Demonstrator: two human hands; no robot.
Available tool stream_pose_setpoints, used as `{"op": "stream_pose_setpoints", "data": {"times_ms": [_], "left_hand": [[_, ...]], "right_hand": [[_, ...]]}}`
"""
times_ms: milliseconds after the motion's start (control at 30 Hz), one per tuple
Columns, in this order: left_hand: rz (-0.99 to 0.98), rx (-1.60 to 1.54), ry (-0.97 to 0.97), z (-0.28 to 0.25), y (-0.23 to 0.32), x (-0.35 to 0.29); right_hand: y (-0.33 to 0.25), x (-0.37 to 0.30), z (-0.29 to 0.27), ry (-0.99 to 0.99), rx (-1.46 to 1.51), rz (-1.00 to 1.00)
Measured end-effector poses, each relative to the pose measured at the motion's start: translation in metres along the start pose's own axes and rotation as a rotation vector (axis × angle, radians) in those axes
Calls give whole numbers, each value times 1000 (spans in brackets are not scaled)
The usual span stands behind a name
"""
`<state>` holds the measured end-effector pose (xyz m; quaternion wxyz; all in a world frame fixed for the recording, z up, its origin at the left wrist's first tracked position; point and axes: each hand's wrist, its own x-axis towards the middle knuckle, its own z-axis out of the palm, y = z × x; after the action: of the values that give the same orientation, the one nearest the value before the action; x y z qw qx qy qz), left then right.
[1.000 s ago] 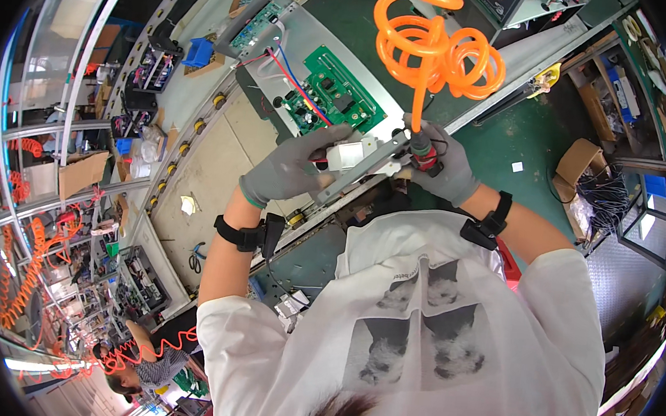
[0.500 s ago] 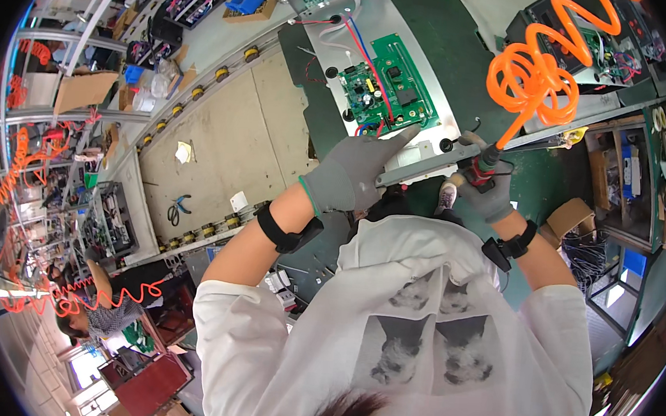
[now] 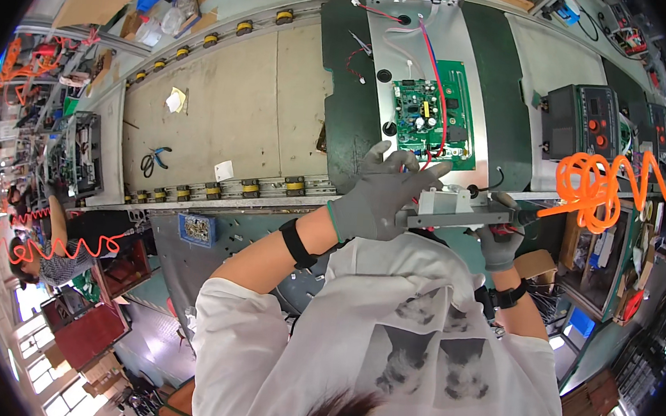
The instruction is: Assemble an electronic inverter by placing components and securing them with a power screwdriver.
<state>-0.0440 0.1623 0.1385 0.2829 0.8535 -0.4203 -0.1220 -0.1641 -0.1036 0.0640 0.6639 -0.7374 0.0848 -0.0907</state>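
Note:
My left hand (image 3: 385, 196), in a grey glove, lies over the near left corner of a flat metal chassis plate (image 3: 478, 86), its fingers spread. A long grey metal bracket (image 3: 457, 218) runs along the plate's near end, beside that hand. My right hand (image 3: 500, 243), also gloved, is closed around a power screwdriver (image 3: 525, 217) at the bracket's right end; the tool's tip is hard to make out. A coiled orange air hose (image 3: 585, 189) leads off the tool. Green circuit boards (image 3: 419, 109) with red and blue wires (image 3: 439, 83) lie on the plate, just beyond my left hand.
Pliers (image 3: 154, 162) with blue-black handles lie on the beige board (image 3: 233, 83) at left, bordered by roller tracks (image 3: 250, 187). Black devices with orange knobs (image 3: 586, 122) stand at right. A blue tray of small parts (image 3: 196, 229) sits near left. Another person (image 3: 56, 253) works far left.
The view has swung, so the bench now appears shifted and levelled. The bracket lies more horizontal. My left fingers have spread from a pointing pose; the screwdriver remains in my right hand.

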Motion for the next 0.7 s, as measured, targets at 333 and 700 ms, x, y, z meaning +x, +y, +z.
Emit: {"op": "stream_pose_setpoints", "data": {"times_ms": [333, 700], "left_hand": [[153, -371, 287, 36, -15, 29], [63, -217, 375, 58, 9, 115]], "right_hand": [[28, 29, -36, 117, 10, -32], [33, 118, -108, 261, -442, -121]]}}
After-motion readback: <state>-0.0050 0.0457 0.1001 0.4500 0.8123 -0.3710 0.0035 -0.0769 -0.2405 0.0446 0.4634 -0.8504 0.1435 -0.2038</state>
